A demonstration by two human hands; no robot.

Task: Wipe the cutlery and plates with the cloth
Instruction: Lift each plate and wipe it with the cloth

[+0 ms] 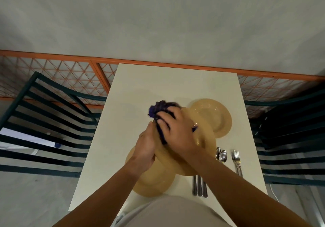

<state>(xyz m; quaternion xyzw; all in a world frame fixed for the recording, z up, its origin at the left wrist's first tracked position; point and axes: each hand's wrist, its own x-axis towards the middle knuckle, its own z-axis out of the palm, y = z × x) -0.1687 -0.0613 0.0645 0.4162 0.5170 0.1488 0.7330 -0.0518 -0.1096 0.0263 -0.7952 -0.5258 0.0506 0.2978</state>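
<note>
My left hand (145, 149) grips the left rim of a tan plate (204, 139), held tilted above the white table (140, 86). My right hand (177, 132) presses a dark purple cloth (158, 110) against that plate's face. A second tan plate (154, 181) lies flat on the table under my left wrist. A third tan plate (214, 116) rests at the right rear. Spoons (222, 155) and forks (236, 160) lie to the right, with handles (199, 186) showing below the held plate.
Dark green slatted chairs stand on both sides, one at the left (45, 121) and one at the right (290, 135). An orange lattice railing (70, 75) runs behind the table's far edge. My pale shirt (167, 212) fills the bottom.
</note>
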